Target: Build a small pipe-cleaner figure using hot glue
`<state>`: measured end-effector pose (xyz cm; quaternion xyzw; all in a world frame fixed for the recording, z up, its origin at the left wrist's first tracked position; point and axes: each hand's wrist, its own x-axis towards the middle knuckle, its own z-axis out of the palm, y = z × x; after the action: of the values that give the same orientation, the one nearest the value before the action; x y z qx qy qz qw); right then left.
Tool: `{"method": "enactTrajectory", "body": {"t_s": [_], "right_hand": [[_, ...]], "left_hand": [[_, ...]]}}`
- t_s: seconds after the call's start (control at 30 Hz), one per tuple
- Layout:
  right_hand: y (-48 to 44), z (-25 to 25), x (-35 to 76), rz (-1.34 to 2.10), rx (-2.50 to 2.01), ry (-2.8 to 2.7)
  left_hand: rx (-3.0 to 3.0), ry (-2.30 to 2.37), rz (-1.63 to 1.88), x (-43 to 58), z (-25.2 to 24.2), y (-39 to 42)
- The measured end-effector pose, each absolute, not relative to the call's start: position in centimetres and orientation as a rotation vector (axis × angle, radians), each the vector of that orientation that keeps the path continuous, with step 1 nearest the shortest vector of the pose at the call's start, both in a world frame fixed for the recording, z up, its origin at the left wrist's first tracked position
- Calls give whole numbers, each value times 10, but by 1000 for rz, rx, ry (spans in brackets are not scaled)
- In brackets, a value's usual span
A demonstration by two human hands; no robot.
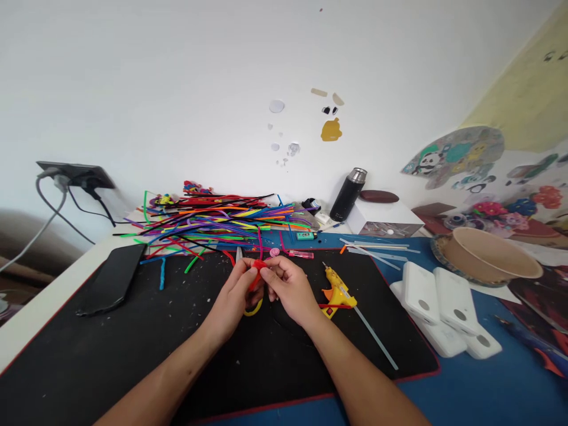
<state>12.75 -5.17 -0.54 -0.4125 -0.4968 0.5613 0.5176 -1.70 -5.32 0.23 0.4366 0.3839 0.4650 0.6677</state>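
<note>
My left hand (235, 290) and my right hand (286, 287) meet over the black mat, both closed on a red pipe cleaner piece (258, 267). It is bunched up between thumbs and fingertips, and its exact shape is partly hidden. Under the hands lie scissors with a yellow handle (252, 310), largely covered. Right of my right hand rests a yellow glue gun (339, 290) with a clear glue stick (377, 338) in its back end. A red pipe cleaner (333, 306) crosses its handle.
Many coloured pipe cleaners (213, 222) are heaped by the wall. A phone (113, 278) lies on the mat's left. To the right are white power banks (421, 290), loose glue sticks (381, 247), a bowl (492, 251) and a black thermos (348, 195).
</note>
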Motion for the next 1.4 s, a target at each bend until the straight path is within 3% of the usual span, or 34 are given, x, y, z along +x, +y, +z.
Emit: {"method": "enactTrajectory", "body": {"t_s": [0.57,1.4], "right_hand": [[-49,-11,131,1287,-1055,-1124],[-49,-3,140,1204,-1099,-1296]], "left_hand": [[1360,1147,1021,-25,8,-46],[1136,946,1013,-32,4,-36]]}}
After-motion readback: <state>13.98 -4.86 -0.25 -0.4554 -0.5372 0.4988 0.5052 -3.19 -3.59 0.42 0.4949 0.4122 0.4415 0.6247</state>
